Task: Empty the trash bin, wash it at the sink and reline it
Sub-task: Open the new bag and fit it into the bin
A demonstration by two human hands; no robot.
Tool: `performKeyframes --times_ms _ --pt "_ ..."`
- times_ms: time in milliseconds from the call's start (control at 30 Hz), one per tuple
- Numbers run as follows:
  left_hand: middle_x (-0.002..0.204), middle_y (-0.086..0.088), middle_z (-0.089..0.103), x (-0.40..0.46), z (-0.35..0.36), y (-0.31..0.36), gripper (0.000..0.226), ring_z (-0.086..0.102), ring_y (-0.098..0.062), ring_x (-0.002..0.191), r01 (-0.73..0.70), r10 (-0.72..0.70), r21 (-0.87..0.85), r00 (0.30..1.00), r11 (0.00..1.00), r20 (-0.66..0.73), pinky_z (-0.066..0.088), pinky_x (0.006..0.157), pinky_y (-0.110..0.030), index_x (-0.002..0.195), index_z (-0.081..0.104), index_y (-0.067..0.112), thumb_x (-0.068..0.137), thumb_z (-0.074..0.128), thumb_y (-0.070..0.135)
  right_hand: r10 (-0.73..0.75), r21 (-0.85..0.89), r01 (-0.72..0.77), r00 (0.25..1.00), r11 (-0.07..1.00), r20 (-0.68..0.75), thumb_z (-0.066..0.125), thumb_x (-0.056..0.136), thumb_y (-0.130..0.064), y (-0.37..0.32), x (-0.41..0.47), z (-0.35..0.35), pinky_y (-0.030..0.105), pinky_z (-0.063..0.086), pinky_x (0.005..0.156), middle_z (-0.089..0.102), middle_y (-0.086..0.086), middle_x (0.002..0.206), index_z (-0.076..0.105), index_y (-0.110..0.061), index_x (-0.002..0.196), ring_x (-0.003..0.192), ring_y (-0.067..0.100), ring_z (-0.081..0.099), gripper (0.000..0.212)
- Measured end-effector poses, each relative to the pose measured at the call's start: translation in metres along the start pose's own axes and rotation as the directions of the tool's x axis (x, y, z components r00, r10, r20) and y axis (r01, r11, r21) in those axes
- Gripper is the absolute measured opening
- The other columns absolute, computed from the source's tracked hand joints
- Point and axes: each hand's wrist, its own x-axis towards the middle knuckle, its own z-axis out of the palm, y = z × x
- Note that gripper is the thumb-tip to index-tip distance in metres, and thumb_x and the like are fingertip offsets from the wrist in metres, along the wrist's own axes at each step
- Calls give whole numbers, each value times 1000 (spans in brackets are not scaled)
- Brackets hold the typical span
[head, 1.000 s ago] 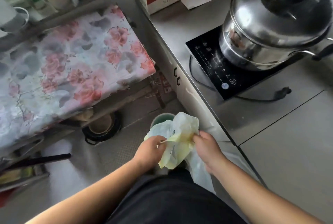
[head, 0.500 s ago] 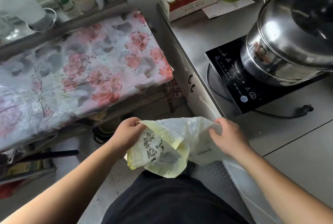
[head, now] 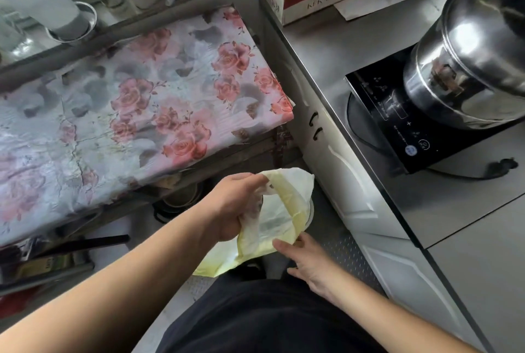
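- Head view, lower centre of the frame: the left hand (head: 231,205) grips a bunched edge of the pale yellow bag (head: 279,215), fingers curled round the plastic.
- Right hand (head: 308,260) sits just below the bag — its fingertips pinch the bag's lower edge.
- Bag hangs above the floor, between the flowered cloth (head: 136,114) at left and the desk (head: 326,48) at right.
- Steel pot (head: 477,48) stands on the black cooktop (head: 397,125) — upper right.
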Motion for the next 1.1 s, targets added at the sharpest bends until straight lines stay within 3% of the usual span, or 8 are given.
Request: performKeyframes --times_ms 200,367,467,533,667,767,933,1100 --pt "55 2 38 10 -17 14 33 34 -9 44 155 -151 -96 987 983 51 30 42 -23 61 72 14 88 65 32 -22 141 24 1000 990 -15 85 72 -28 -16 30 32 40 54 93 76 -8 102 68 -27 112 102 18 69 43" --pt "66 -9 52 22 -40 18 15 47 -14 42 18 -21 -60 998 998 -55 39 42 -21 74 67 12 88 70 17 -82 190 118 979 975 -188 72 71 -9 -22 35 28 35 60 71 78 5 91 73 -14 99 85 23 75 28" --pt "84 -30 66 27 -57 14 14 65 -40 67 -62 73 72 982 996 -173 60 69 -52 81 64 8 78 77 12 -80 179 139 950 974 -302 74 61 0 -24 31 11 36 60 63 77 10 84 72 -11 94 77 28 75 34" --pt "95 -34 71 29 -68 10 22 71 -47 78 -69 112 196 969 978 -218 56 74 -68 86 64 5 74 80 14 -90 167 167 915 972 -393 70 65 4 -28 29 -2 48 62 70 76 15 85 66 -8 94 79 34 74 32" --pt "83 -7 75 35 -84 -6 41 73 -21 70 -45 193 587 962 808 -193 63 61 -40 90 62 17 66 89 35 -102 153 214 840 965 -533 51 79 6 -42 25 -27 41 54 65 64 14 73 56 -4 97 67 27 62 22" --pt "80 6 67 44 -86 -14 49 64 -11 71 26 226 864 961 504 -161 50 57 -29 87 58 23 59 86 53 -141 129 256 812 958 -566 48 83 3 -55 18 -37 37 57 60 67 14 82 59 -7 99 69 27 67 22" --pt "56 5 51 58 -86 -27 41 48 -13 52 40 149 979 986 200 -71 29 44 -27 57 50 18 69 77 47 -149 -261 88 962 961 -228 84 68 -41 -70 4 -43 41 59 80 77 2 94 71 -18 102 88 23 74 43" --pt "65 2 58 72 -82 -39 26 55 -12 59 86 99 917 986 390 -135 38 46 -25 64 55 16 78 73 29 -105 -721 -170 942 672 -320 77 62 -24 -64 9 -39 39 62 72 73 4 80 68 -12 80 73 22 71 23"
